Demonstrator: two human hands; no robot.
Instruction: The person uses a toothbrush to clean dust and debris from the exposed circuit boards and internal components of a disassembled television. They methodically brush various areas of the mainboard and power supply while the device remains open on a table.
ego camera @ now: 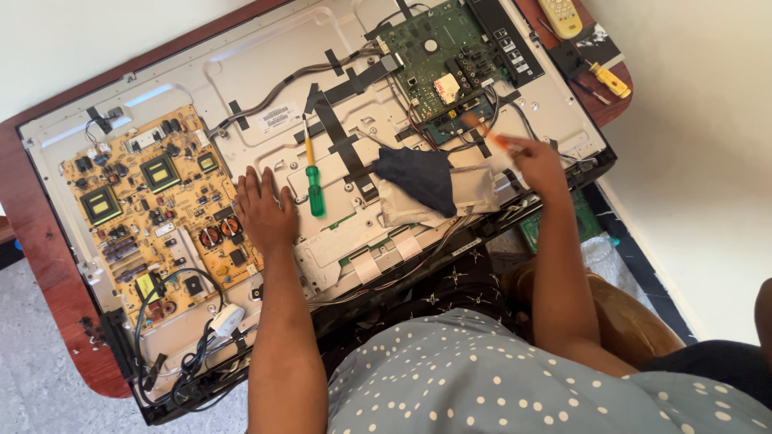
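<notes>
An opened flat television (265,72) lies face down on a reddish wooden table (40,233), its metal back panel bare. My left hand (264,210) rests flat on the panel, fingers spread, between a yellow power board (153,217) and a green-handled screwdriver (313,181). My right hand (540,163) grips a thin orange-handled tool (486,135), blurred, its tip pointing at the lower edge of the green main board (438,48). A dark blue cloth (418,177) lies on a pale bag between my hands.
A yellow remote control (560,16) and a yellow-handled screwdriver (609,80) lie at the table's far right corner. Black cables and a white plug (227,319) bunch at the television's near left edge. A brown wooden seat (627,313) stands below my right arm.
</notes>
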